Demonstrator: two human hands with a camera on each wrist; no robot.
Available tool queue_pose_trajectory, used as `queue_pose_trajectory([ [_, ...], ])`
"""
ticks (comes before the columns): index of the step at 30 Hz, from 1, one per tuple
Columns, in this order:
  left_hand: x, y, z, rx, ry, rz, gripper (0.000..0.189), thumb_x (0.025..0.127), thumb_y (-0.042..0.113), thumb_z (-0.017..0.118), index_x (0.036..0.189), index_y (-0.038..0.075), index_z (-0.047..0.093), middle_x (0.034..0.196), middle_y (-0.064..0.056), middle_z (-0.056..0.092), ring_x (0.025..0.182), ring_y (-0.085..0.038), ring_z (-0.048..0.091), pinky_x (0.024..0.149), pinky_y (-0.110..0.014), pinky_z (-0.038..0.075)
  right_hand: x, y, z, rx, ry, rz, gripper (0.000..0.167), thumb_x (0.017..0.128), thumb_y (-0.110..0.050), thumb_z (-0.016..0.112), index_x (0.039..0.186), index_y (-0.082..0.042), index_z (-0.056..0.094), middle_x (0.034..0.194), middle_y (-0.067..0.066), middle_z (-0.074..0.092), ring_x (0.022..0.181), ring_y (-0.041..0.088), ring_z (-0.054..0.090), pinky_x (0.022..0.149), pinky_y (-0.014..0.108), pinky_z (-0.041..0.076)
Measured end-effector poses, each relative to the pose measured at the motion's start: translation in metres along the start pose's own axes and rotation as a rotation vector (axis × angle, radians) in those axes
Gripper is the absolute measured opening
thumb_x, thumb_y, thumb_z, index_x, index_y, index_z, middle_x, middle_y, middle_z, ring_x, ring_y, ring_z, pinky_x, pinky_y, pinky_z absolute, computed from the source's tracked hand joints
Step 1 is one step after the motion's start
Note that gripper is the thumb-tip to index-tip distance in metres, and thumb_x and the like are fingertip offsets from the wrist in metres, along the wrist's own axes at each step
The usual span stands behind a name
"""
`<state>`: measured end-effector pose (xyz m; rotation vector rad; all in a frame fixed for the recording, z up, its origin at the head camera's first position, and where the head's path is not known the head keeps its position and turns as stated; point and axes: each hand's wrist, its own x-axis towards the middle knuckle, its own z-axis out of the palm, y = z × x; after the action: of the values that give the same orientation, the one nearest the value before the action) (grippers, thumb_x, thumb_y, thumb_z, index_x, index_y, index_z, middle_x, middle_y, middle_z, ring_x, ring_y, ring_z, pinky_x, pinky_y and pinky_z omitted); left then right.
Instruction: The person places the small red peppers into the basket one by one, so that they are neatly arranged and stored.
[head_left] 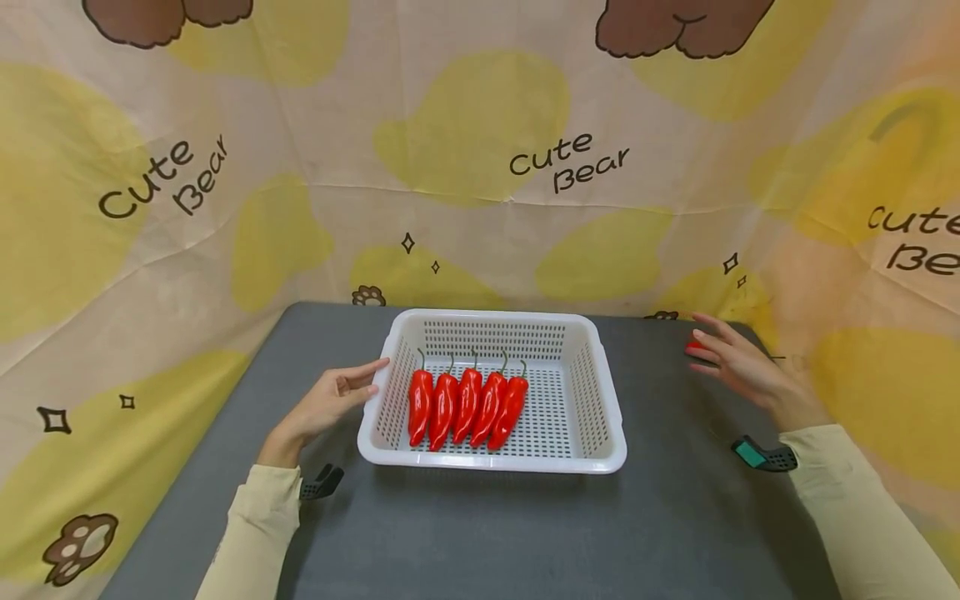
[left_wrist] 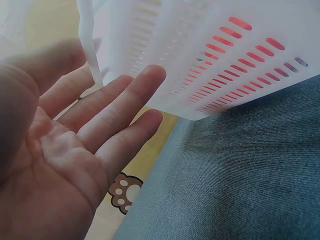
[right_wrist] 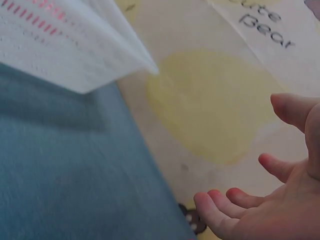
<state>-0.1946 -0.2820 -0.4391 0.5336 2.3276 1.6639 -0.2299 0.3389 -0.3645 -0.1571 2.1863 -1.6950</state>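
Observation:
A white perforated plastic basket point(head_left: 495, 467) stands on the dark grey table. Several glossy red chili peppers point(head_left: 444, 408) lie side by side in its left half, stems toward the back. At the left rim is my left hand point(head_left: 330, 404), its thumb and index fingertips touching the edge. The left wrist view has its other fingers extended near the basket's outer wall point(left_wrist: 200, 95). Well right of the basket, my right hand point(head_left: 738, 367) has its fingers spread, with nothing visible in the palm in the right wrist view. Behind it shows part of a red pepper point(head_left: 694, 342), mostly hidden.
A patterned cloth with "Cute Bear" lettering point(head_left: 570, 167) hangs behind the table and along both sides. Bare grey tabletop point(head_left: 495, 533) stretches in front of the basket. Both wrists wear black bands, the right one point(head_left: 765, 456) with a green patch.

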Motion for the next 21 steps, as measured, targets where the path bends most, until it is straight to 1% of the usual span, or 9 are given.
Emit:
queue_pose_trajectory([
  [2,0.000,-0.001,0.000,0.002,0.002,-0.001,0.057,0.101,0.018,0.063,0.153,0.005,0.044,0.156,-0.021,0.045,0.117,-0.002,0.064,0.099,-0.036,0.056,0.001,0.005,-0.005,-0.002,0.015,0.024,0.073,0.110,-0.041,0.036,0.164,-0.018,-0.007,0.167,0.023,-0.019,0.143,0.038,0.028,0.091,0.013,0.050],
  [4,0.000,-0.001,0.000,0.001,0.007,-0.006,0.057,0.101,0.018,0.063,0.153,0.005,0.044,0.156,-0.021,0.045,0.117,-0.002,0.064,0.098,-0.035,0.057,0.000,0.010,-0.010,-0.008,0.019,0.036,0.072,0.110,-0.042,0.035,0.164,-0.018,-0.007,0.168,0.022,-0.019,0.146,0.045,0.017,0.091,0.013,0.049],
  [10,0.001,-0.001,0.001,-0.026,0.001,-0.003,0.057,0.101,0.016,0.062,0.152,0.002,0.043,0.157,-0.023,0.042,0.118,0.001,0.063,0.098,-0.029,0.056,-0.004,0.024,-0.028,-0.045,0.036,0.063,0.064,0.109,-0.044,0.034,0.162,-0.023,0.005,0.169,0.017,-0.004,0.142,0.044,0.020,0.090,0.013,0.049],
  [12,0.001,-0.001,0.002,-0.041,-0.006,0.006,0.057,0.101,0.015,0.061,0.152,0.000,0.042,0.158,-0.025,0.040,0.119,0.001,0.062,0.097,-0.027,0.055,-0.006,0.027,-0.033,-0.039,0.040,0.081,0.066,0.109,-0.045,0.034,0.163,-0.022,0.003,0.169,0.015,-0.005,0.145,0.047,0.015,0.089,0.013,0.048],
  [16,0.001,0.000,0.002,-0.064,-0.010,0.014,0.057,0.101,0.013,0.061,0.152,-0.002,0.041,0.158,-0.026,0.039,0.118,0.002,0.062,0.096,-0.023,0.054,-0.009,0.032,-0.041,-0.046,0.044,0.116,0.078,0.109,-0.048,0.030,0.162,-0.010,-0.012,0.169,0.019,-0.016,0.149,0.055,0.003,0.089,0.014,0.044],
  [18,0.001,0.000,0.002,-0.070,-0.013,0.013,0.057,0.101,0.012,0.061,0.152,-0.002,0.041,0.158,-0.026,0.039,0.118,0.002,0.062,0.096,-0.023,0.054,-0.010,0.034,-0.045,-0.060,0.056,0.142,0.080,0.109,-0.049,0.029,0.161,-0.007,-0.015,0.168,0.022,-0.019,0.149,0.057,0.002,0.094,0.020,0.045],
  [19,0.001,0.000,0.002,-0.070,-0.017,0.017,0.057,0.101,0.012,0.061,0.152,-0.002,0.040,0.158,-0.027,0.038,0.119,0.002,0.062,0.096,-0.023,0.054,-0.010,0.035,-0.047,-0.061,0.060,0.152,0.080,0.109,-0.049,0.029,0.160,-0.006,-0.015,0.167,0.024,-0.019,0.148,0.058,0.001,0.101,0.028,0.046],
  [20,0.001,0.001,0.002,-0.071,-0.015,0.013,0.057,0.101,0.012,0.061,0.152,-0.002,0.041,0.157,-0.027,0.039,0.118,0.002,0.062,0.096,-0.023,0.054,-0.010,0.036,-0.048,-0.062,0.065,0.161,0.081,0.109,-0.049,0.029,0.160,-0.005,-0.015,0.166,0.025,-0.020,0.148,0.058,0.001,0.109,0.037,0.044],
  [21,0.000,0.001,0.002,-0.070,-0.013,0.009,0.057,0.101,0.013,0.061,0.152,-0.001,0.041,0.157,-0.026,0.040,0.118,0.002,0.062,0.096,-0.023,0.054,-0.010,0.037,-0.050,-0.064,0.068,0.170,0.081,0.109,-0.049,0.029,0.160,-0.005,-0.015,0.166,0.026,-0.021,0.148,0.059,0.000,0.116,0.046,0.040],
])
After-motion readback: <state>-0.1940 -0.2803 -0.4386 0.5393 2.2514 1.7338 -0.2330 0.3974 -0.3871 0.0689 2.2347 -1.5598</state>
